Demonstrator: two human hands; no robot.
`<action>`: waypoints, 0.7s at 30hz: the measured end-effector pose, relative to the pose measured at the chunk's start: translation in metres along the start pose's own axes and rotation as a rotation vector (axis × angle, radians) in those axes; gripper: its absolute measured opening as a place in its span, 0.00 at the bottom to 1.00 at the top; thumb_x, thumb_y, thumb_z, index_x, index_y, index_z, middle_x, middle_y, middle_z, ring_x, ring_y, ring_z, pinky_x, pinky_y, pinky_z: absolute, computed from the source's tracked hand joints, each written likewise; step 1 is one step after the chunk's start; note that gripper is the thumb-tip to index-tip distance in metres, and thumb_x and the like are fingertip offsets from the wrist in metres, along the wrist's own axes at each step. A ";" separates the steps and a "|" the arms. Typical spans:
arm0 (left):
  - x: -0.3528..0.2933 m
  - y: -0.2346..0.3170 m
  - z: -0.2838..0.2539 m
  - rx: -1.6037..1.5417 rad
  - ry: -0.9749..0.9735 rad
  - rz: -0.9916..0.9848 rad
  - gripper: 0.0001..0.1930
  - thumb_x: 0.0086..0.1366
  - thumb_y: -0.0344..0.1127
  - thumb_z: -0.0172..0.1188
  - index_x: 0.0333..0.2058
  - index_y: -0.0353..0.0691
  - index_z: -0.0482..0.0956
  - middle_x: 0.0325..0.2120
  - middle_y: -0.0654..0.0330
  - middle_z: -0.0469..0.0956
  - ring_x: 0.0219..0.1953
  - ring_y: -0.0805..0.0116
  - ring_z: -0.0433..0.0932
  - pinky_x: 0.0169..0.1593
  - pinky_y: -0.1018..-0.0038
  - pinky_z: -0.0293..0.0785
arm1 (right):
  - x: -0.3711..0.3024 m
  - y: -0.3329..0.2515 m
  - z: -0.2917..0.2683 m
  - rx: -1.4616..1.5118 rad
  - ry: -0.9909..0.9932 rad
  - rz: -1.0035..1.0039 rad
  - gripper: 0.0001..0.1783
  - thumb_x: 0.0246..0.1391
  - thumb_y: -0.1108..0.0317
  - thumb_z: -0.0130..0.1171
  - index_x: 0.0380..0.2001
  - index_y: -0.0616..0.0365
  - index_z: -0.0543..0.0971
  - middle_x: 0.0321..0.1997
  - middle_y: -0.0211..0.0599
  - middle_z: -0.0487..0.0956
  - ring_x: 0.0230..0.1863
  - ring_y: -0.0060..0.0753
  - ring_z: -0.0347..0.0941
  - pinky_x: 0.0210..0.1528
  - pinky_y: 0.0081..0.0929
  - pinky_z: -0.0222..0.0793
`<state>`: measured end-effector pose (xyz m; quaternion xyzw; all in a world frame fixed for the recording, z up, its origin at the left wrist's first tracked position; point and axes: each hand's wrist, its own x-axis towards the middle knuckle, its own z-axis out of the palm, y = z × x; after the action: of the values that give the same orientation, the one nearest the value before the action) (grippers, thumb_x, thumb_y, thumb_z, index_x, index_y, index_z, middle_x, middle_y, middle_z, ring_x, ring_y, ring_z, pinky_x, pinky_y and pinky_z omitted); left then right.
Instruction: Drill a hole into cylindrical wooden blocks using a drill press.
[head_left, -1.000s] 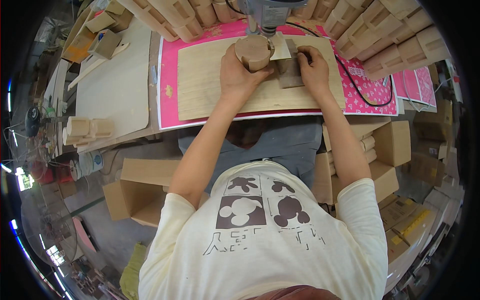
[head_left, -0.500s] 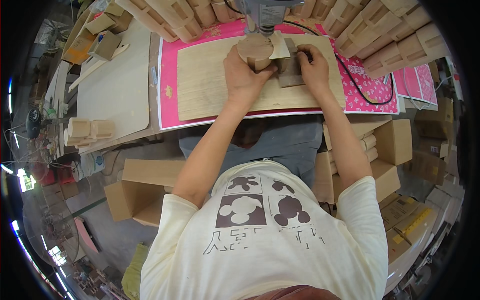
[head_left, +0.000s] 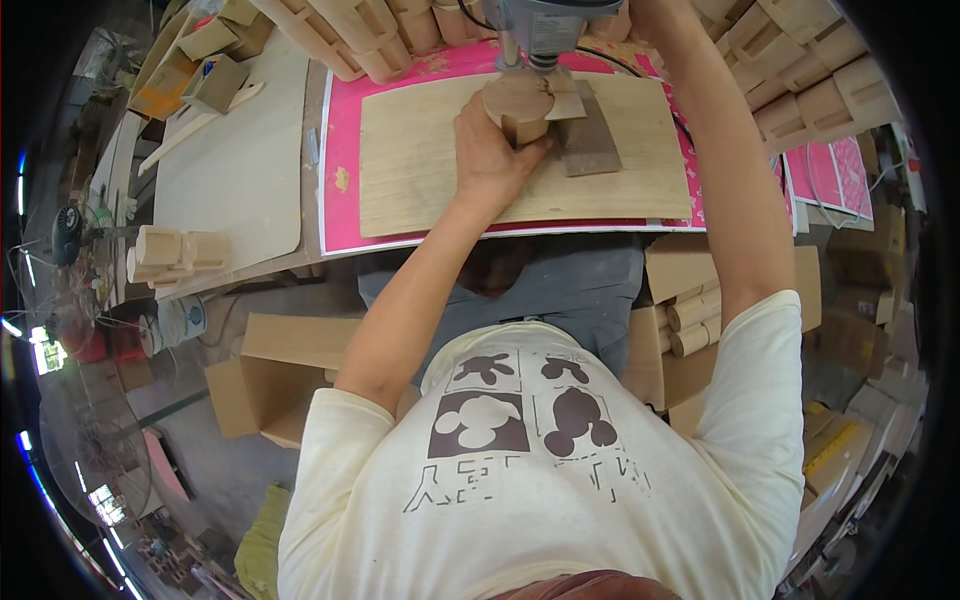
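Note:
My left hand is closed round the side of a round wooden block, which has a notch in its near side. The block sits on a wooden board, just below the chuck of a drill press. Right of the block, a small light wooden piece lies against it, and a flat brown plate rests on the board. My right hand is raised beside the drill press head at the top edge; its fingers are cut off by the frame, so what they touch is hidden.
Notched wooden cylinders are stacked behind the pink patterned cover. A black cable runs along the right. At the left are a pale panel, small boxes and wooden cylinders. Open cardboard boxes stand below the bench edge.
My right hand has left the brown plate and moved up beside the drill press head. My left hand still holds the round block, which has shifted slightly right.

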<state>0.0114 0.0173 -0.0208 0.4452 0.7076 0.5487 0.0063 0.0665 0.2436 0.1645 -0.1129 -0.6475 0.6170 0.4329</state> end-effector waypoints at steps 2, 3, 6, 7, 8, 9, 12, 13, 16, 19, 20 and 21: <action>0.003 -0.002 0.000 0.013 0.003 0.009 0.37 0.52 0.31 0.87 0.60 0.34 0.79 0.52 0.43 0.86 0.55 0.37 0.85 0.60 0.51 0.81 | -0.005 -0.012 0.000 -0.041 0.006 0.023 0.24 0.80 0.43 0.57 0.49 0.51 0.91 0.38 0.21 0.84 0.37 0.18 0.76 0.38 0.25 0.70; 0.003 -0.003 0.000 0.021 0.004 0.016 0.38 0.52 0.31 0.87 0.61 0.34 0.78 0.53 0.43 0.86 0.55 0.36 0.84 0.60 0.49 0.80 | -0.012 -0.019 -0.007 -0.119 0.005 0.019 0.25 0.80 0.43 0.57 0.47 0.52 0.91 0.38 0.22 0.85 0.38 0.18 0.76 0.40 0.25 0.70; -0.001 -0.005 0.002 0.048 -0.018 0.022 0.41 0.51 0.33 0.88 0.62 0.35 0.75 0.55 0.41 0.83 0.57 0.33 0.79 0.61 0.45 0.77 | -0.039 -0.031 -0.020 -0.277 0.019 -0.060 0.26 0.81 0.44 0.56 0.44 0.55 0.90 0.38 0.24 0.85 0.40 0.18 0.77 0.43 0.24 0.71; -0.004 -0.005 0.002 0.045 -0.011 0.036 0.41 0.51 0.33 0.88 0.62 0.35 0.75 0.55 0.41 0.83 0.57 0.33 0.79 0.61 0.45 0.77 | -0.049 -0.034 -0.025 -0.358 0.038 -0.141 0.26 0.81 0.44 0.56 0.43 0.57 0.89 0.38 0.26 0.85 0.41 0.19 0.77 0.46 0.24 0.71; -0.004 -0.005 0.003 0.043 0.000 0.020 0.42 0.51 0.33 0.88 0.63 0.35 0.75 0.55 0.40 0.83 0.57 0.33 0.79 0.62 0.45 0.77 | -0.059 -0.035 -0.029 -0.359 0.038 -0.146 0.26 0.81 0.44 0.56 0.43 0.57 0.89 0.38 0.26 0.85 0.41 0.19 0.77 0.46 0.24 0.71; -0.005 -0.005 0.003 0.041 0.011 0.003 0.43 0.51 0.33 0.88 0.64 0.35 0.74 0.55 0.40 0.82 0.58 0.33 0.78 0.62 0.45 0.76 | -0.071 -0.034 -0.033 -0.390 0.036 -0.176 0.26 0.81 0.46 0.56 0.42 0.58 0.88 0.38 0.26 0.85 0.42 0.20 0.78 0.47 0.25 0.71; -0.006 -0.004 0.003 0.082 0.018 0.012 0.45 0.52 0.34 0.88 0.65 0.34 0.72 0.56 0.40 0.82 0.59 0.33 0.78 0.62 0.45 0.76 | -0.109 -0.022 -0.040 -0.414 0.026 -0.222 0.22 0.81 0.52 0.56 0.50 0.61 0.87 0.46 0.29 0.88 0.43 0.20 0.77 0.47 0.24 0.71; -0.006 -0.004 0.003 0.074 0.014 0.000 0.45 0.52 0.34 0.88 0.65 0.34 0.72 0.56 0.40 0.82 0.59 0.33 0.78 0.62 0.45 0.76 | -0.118 -0.016 -0.042 -0.406 0.023 -0.240 0.21 0.80 0.57 0.56 0.58 0.62 0.87 0.53 0.32 0.91 0.44 0.18 0.76 0.46 0.23 0.71; -0.007 -0.001 0.002 0.072 -0.011 -0.026 0.44 0.52 0.34 0.88 0.65 0.35 0.72 0.57 0.40 0.81 0.59 0.33 0.78 0.62 0.45 0.76 | -0.132 0.003 -0.037 -0.228 0.058 -0.297 0.21 0.80 0.60 0.55 0.59 0.63 0.86 0.64 0.37 0.90 0.50 0.21 0.78 0.53 0.25 0.73; -0.007 0.001 0.002 0.134 0.025 -0.003 0.43 0.52 0.34 0.88 0.64 0.34 0.74 0.55 0.40 0.82 0.58 0.33 0.79 0.61 0.45 0.77 | -0.124 0.001 -0.036 -0.323 0.061 -0.281 0.23 0.81 0.55 0.56 0.62 0.61 0.86 0.64 0.38 0.89 0.56 0.24 0.80 0.58 0.27 0.75; -0.006 0.001 0.002 0.103 0.031 0.023 0.42 0.52 0.33 0.88 0.63 0.34 0.74 0.55 0.40 0.83 0.57 0.33 0.79 0.60 0.46 0.77 | -0.115 -0.003 -0.034 -0.324 0.063 -0.285 0.23 0.81 0.55 0.56 0.62 0.61 0.86 0.64 0.38 0.89 0.56 0.24 0.80 0.58 0.27 0.75; -0.005 0.001 0.002 0.080 0.046 0.060 0.42 0.52 0.33 0.88 0.63 0.34 0.74 0.54 0.40 0.83 0.57 0.34 0.80 0.60 0.46 0.78 | -0.101 -0.008 -0.032 -0.319 0.085 -0.287 0.22 0.81 0.51 0.56 0.51 0.61 0.86 0.51 0.33 0.87 0.49 0.24 0.80 0.53 0.27 0.73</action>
<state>0.0156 0.0159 -0.0233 0.4532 0.7154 0.5300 -0.0442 0.1524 0.1959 0.1252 -0.1128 -0.7274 0.4335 0.5198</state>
